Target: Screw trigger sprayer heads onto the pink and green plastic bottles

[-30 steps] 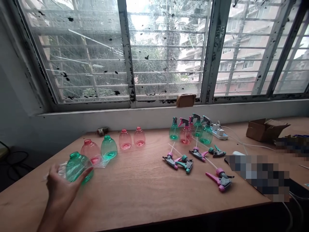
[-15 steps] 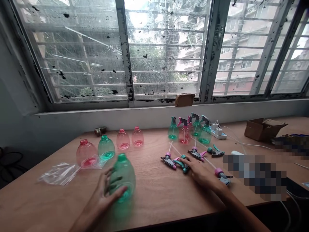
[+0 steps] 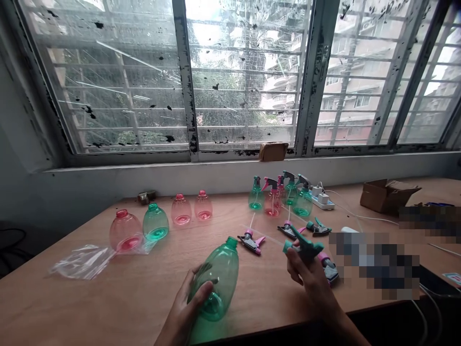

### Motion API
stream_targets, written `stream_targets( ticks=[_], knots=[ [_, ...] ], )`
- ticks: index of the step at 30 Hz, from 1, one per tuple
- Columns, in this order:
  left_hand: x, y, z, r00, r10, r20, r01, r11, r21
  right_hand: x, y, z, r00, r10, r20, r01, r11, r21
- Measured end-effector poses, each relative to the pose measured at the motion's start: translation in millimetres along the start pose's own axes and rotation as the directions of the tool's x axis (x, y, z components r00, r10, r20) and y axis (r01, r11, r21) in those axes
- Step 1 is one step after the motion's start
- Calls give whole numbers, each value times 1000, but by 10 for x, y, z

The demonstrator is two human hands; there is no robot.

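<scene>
My left hand (image 3: pixel 190 300) is wrapped round a green see-through bottle (image 3: pixel 221 276), open at the neck and tilted to the right above the table. Closed on a green and grey spray nozzle (image 3: pixel 306 245), my right hand (image 3: pixel 308 274) holds it up with its thin clear tube pointing left toward the bottle. A pink and grey spray nozzle (image 3: pixel 252 241) lies between the two hands, farther back. Beyond the right hand lie another pink one (image 3: pixel 287 229) and a green one (image 3: pixel 319 227). One more pink nozzle (image 3: pixel 329 269) is partly hidden behind that hand.
Open-necked bottles stand at the left: a large pink one (image 3: pixel 125 233), a green one (image 3: pixel 155 223) and two pink ones behind. Clear plastic wrap (image 3: pixel 84 262) lies in front. Several bottles with nozzles (image 3: pixel 272 204), a power strip (image 3: pixel 324 202) and a cardboard box (image 3: pixel 383 197) are at the back right.
My right hand has taken the green nozzle from the table and lifted it. My left hand has brought the green bottle to the right and tilted it.
</scene>
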State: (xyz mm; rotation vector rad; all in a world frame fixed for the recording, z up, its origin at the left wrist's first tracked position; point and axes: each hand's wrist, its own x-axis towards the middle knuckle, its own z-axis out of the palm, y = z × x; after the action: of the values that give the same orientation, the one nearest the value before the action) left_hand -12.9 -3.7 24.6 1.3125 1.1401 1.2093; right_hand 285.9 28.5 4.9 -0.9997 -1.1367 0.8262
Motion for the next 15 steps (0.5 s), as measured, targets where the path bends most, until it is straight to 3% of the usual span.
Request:
stream_targets(
  ticks=[2,5,9,15],
  knots=[
    [-31,46,-2,1000,25,-4,-25,999,-27,-39,-36,-2,984,167,64,-179,927,328],
    [-73,104,15,998,-63,0,62,976,-209,-61,-53,-57,954,264,143,-300,809,505],
    [-71,137,55,987,-161,-13,143,905,-400,-91,-16,-108,952,249,178,-306,795,523],
    [-41,76,69,980,-196,18,185,890,-417,-117,20,-109,949,273,155,-313,769,557]
  ],
)
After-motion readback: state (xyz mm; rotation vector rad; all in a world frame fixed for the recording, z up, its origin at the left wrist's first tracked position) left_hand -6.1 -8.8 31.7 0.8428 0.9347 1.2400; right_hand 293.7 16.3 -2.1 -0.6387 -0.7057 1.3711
